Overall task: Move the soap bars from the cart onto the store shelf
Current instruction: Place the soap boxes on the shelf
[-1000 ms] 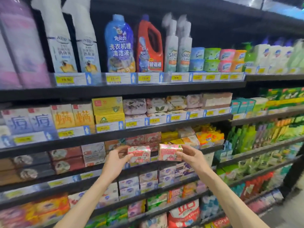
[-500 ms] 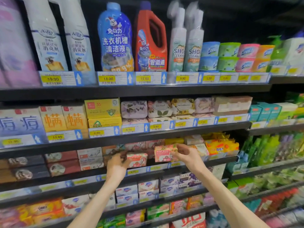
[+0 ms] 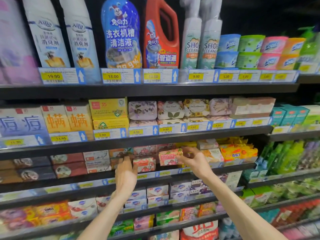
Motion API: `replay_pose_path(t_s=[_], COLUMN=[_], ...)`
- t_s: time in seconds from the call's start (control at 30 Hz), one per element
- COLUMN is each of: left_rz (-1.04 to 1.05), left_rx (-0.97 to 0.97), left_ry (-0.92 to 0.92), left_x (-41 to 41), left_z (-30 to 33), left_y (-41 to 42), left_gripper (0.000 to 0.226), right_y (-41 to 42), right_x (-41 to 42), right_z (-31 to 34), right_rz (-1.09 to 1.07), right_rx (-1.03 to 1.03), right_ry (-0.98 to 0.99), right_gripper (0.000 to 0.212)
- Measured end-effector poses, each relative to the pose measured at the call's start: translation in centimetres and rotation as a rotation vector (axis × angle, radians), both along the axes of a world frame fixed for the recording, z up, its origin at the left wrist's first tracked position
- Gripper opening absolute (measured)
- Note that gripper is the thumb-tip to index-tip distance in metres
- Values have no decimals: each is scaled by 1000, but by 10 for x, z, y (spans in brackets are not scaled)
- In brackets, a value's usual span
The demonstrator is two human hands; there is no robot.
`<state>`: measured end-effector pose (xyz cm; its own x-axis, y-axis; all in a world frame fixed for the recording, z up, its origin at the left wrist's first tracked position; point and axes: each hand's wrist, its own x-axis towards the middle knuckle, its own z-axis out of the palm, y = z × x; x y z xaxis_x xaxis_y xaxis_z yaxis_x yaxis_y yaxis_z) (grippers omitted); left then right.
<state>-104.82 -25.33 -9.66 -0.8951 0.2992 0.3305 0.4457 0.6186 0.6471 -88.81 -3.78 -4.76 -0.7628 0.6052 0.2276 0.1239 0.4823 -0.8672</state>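
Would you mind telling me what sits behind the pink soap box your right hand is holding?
Behind the soap box in the right hand, another pink box shows at the top; anything lower behind it is covered.
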Motion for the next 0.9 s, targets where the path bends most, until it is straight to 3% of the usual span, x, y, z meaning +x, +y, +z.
replay_pose_path(t_s=[0.53,0.73,0.9], left_rz=[-19,-31,-23], left_rx=[-24,-14,-40], left_ry=[-35,-41,-34], left_x=[-10,-13,-12], left_z=[-2,-5,-6], left_y=[0,1,1], left_gripper=[23,23,24], right_y=[-8,-10,-9], right_x=[-22,-33,-37], right_z=[-10,-27,-30], right_rz=[-10,-171,-209], right_rx=[390,731,856], right_ry=[-136,-156,-183], right_gripper=[42,35,34])
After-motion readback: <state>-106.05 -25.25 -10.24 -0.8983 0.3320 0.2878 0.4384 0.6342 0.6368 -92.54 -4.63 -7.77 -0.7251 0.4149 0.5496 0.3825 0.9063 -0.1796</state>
